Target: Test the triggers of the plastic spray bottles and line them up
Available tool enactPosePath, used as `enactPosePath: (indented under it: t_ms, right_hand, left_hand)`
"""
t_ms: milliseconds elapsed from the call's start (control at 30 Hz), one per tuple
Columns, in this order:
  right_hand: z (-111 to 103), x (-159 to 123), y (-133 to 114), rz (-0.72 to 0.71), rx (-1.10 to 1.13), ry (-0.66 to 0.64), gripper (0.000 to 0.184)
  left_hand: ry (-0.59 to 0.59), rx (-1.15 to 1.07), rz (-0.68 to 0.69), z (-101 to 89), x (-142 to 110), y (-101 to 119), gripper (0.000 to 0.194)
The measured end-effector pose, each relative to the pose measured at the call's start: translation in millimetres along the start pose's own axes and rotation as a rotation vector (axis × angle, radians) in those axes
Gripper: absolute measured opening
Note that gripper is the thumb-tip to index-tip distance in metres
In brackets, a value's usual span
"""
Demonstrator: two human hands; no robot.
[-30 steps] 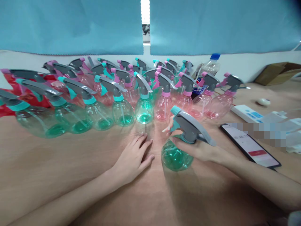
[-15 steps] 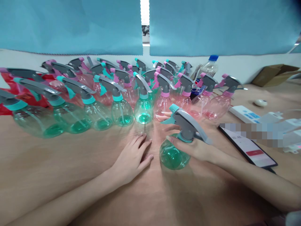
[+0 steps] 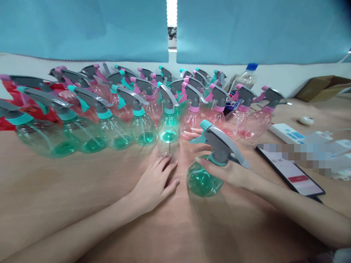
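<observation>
Head view: right of centre in the frame, a rounded, see-through green plastic spray bottle [image 3: 204, 180] with a grey trigger head, turquoise nozzle and turquoise collar sits above the bare wooden-brown tabletop [image 3: 90, 204]. The right hand [image 3: 233, 173] reaches in from the lower right and goes around the bottle just below the collar. Its thumb lies across the near side of the shoulder, while other fingers show beyond the neck, straightened toward the left and parted from one another; how firmly they press, I cannot tell. Whether the base touches the wood is likewise unclear.

The left hand [image 3: 153, 182], at the middle of the frame, lies palm down on the tabletop, fingers slightly spread, thumb apart, near the bottle.

Across the middle of the frame runs a front row of similar sprayers: five green plastic bottles [image 3: 144, 128] on the left, four pink plastic bottles [image 3: 192, 120] on the right, with more crowded behind. Glossy red plastic [image 3: 51, 115] shows at the left edge. Toward the right lie a black-edged smartphone [image 3: 298, 177], lit, and a white power strip [image 3: 287, 132]; a brown cardboard box [image 3: 315, 89] stands beyond. Blue curtains [image 3: 82, 29] fill the top.
</observation>
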State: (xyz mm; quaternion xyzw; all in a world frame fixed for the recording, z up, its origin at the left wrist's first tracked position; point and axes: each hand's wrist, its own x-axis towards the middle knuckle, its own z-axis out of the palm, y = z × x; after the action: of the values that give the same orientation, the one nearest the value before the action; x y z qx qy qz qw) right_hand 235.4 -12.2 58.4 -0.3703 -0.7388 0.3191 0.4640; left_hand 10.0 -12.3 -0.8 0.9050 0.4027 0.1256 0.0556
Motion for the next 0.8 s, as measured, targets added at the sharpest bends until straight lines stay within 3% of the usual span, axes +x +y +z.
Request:
enactPosePath:
  t_ms: [167,600,800]
  right_hand:
    - [0.2,-1.3,-0.8,-0.023,0.012,0.012,0.038]
    - [1.6,-1.2,-1.3,0.047,0.021,0.009,0.048]
    - [0.4,1.6,-6.5,0.017,-0.020,-0.003,0.016]
  left_hand:
    - [0.000,-0.003,0.003,0.1,0.5,-0.3,0.045]
    - [0.006,-0.004,0.007,1.0,-0.4,-0.4,0.046]
    - [-0.006,-0.005,0.003,0.4,0.7,0.3,0.046]
